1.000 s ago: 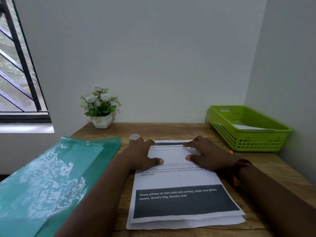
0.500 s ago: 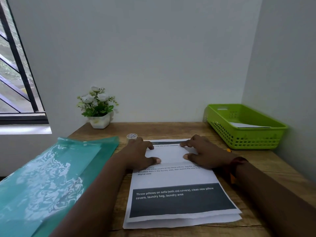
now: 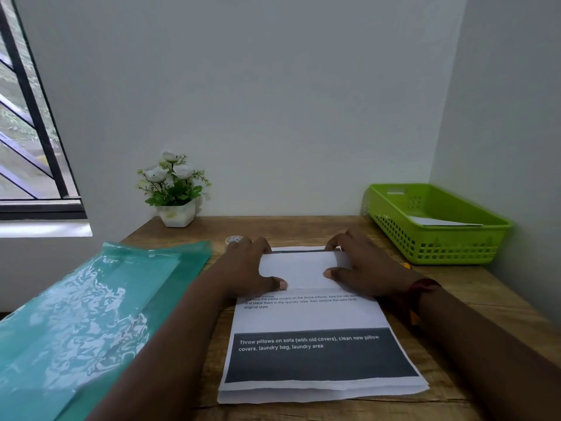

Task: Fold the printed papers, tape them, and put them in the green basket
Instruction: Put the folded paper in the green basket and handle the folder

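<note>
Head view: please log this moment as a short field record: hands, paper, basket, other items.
left hand: flat on the folded-over top flap of the white printed paper sheet
right hand: flat on the same flap, opposite side
stack: at least one more white sheet underneath, on the brown wooden table
green plastic basket: far right, one white paper inside
other: teal plastic folder at left; small tape roll behind left hand; white flowers in white pot
</note>
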`<state>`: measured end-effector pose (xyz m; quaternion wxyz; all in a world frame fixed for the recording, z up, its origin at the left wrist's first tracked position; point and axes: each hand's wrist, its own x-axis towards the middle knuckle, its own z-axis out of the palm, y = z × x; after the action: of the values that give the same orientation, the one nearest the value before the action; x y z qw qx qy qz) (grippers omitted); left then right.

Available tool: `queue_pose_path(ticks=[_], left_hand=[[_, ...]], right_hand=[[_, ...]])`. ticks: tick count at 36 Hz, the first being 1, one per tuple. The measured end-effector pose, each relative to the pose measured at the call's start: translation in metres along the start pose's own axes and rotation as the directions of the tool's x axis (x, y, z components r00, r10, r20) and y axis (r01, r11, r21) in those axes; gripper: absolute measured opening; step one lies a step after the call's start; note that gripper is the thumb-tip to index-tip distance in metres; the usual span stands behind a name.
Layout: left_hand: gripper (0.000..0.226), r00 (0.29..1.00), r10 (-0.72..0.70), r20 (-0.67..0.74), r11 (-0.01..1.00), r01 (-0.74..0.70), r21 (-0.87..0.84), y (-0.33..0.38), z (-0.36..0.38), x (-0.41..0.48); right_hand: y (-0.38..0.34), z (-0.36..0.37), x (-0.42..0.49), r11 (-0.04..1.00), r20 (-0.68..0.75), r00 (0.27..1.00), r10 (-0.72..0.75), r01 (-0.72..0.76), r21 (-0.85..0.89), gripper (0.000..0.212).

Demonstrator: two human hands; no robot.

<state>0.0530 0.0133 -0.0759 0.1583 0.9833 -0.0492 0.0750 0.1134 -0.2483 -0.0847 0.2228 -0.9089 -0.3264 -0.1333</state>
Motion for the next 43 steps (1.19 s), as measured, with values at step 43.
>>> queue_pose_path(ticks=[43], left_hand=[[0.020, 0.961, 0.076, -0.264, 0.981, -0.119, -0.153, 0.015, -0.018, -0.010]], right_hand=[[-0.018, -0.018, -0.002, 0.970, -0.249, 0.940, -0.232, 0.244, 0.017, 0.010]])
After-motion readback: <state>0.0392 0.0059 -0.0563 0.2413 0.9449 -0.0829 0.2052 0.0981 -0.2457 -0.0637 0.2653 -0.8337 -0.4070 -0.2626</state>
